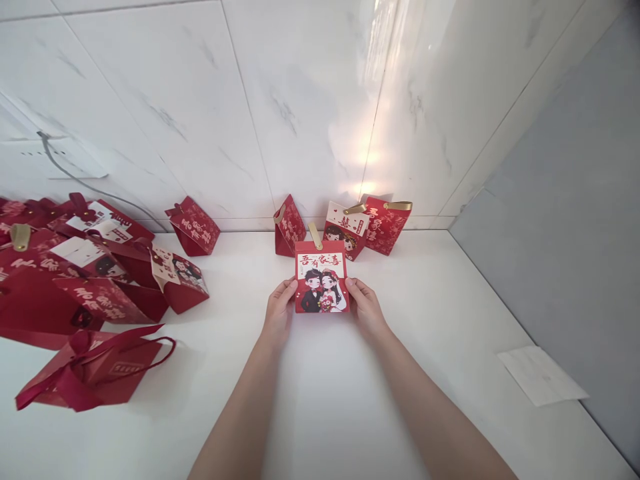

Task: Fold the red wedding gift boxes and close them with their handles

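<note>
Between my two hands is a red and white gift box [322, 279], its front printed with a cartoon bride and groom and its top fitted with a gold strap. My left hand [281, 308] grips its left edge, thumb on the front. On the opposite edge, my right hand [367, 305] holds it the same way. Just behind stand a red gift box with a grey-gold strap [290, 227], a cream and red one [345, 230] and a red one with a gold strap [386, 223], the last two overlapping.
Many red gift boxes [110, 300] crowd the left side, with a ribboned red gift bag [97, 367] in front. Another red box [194, 227] stands by the tiled wall [300, 100]. A cable [95, 187] runs down the wall. White paper [543, 375] lies at the right edge.
</note>
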Demonstrator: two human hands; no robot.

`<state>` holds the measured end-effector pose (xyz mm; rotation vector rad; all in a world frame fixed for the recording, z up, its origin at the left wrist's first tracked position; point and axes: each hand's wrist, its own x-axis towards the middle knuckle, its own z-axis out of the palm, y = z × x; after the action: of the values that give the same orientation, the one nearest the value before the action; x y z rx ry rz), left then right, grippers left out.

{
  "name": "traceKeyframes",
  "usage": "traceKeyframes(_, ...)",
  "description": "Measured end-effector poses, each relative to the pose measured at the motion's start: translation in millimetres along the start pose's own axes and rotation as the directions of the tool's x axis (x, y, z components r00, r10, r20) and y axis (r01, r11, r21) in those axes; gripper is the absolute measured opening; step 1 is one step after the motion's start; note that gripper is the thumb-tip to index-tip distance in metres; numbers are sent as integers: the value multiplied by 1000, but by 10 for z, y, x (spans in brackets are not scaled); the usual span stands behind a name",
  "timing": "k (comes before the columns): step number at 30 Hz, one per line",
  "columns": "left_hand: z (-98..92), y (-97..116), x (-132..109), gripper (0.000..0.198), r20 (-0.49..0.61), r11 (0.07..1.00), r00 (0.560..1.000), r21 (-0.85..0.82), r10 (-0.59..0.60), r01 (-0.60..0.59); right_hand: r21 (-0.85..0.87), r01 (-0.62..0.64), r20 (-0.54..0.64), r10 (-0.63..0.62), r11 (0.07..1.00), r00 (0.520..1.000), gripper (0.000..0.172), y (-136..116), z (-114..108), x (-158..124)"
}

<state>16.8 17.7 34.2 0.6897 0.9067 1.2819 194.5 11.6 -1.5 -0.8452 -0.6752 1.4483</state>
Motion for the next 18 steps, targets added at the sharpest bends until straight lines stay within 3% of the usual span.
traceKeyframes(18, -20, -20, 21, 25, -8, 1000, 1000, 9, 11, -11, -19, 8, 8, -8, 1000, 1000, 29, -23, 8, -16)
